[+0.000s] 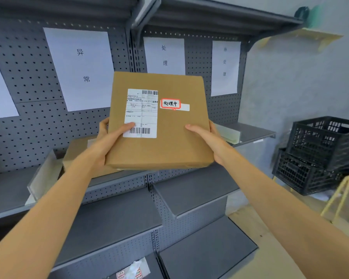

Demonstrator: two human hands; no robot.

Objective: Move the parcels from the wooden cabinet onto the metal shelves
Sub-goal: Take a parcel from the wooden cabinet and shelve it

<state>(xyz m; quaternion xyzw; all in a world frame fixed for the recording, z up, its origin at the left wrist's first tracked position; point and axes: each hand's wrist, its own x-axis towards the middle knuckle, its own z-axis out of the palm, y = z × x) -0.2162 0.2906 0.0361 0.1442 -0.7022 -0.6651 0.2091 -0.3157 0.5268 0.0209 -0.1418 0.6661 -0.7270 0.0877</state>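
- Right now the left hand (107, 137) and right hand (207, 141) are each gripping a near corner of the parcel (159, 121), thumbs curled on top, fingers underneath.
- The parcel is being held flat-faced and tilted up, just in front of the metal shelves (250, 131), label (170, 104) toward the camera.
- From the parcel, the open shelf space is lying behind and to the right, so the right hand is nearer.
- Another box (77, 152) is sitting on the shelf behind and left of the parcel.

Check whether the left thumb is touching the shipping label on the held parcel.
Touching. In the head view the left hand grips the parcel at its edge, and its thumb lies flat across the lower left corner of the white shipping label, beside the bottom barcode.
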